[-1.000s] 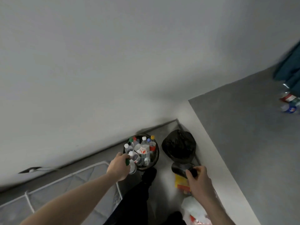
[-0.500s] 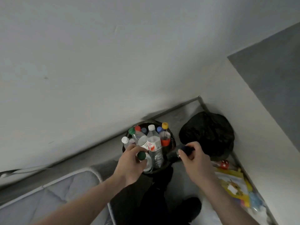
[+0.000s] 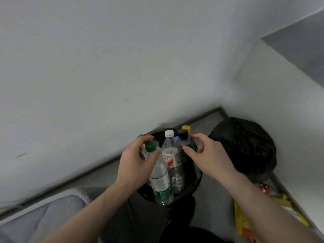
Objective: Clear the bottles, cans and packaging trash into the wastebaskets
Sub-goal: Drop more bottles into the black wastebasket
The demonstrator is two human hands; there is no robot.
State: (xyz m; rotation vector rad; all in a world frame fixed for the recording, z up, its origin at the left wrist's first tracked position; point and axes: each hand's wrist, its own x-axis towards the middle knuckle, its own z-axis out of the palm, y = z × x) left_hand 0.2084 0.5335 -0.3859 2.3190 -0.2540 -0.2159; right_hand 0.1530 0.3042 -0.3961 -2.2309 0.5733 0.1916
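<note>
No text, brand, number or sign can be read with certainty. The clear plastic bottle with the white cap (image 3: 171,155) carries a white label with red lettering and a red-orange mark, but the letters are too blurred to make out. The clear plastic bottle with the green cap (image 3: 159,174) carries a green and white label near its base; its print is likewise illegible. The yellow printed packaging (image 3: 245,220) on the floor by the wall shows coloured graphics, with no characters that can be resolved. The small red item with white spots (image 3: 263,187) near it bears no legible marking.
</note>
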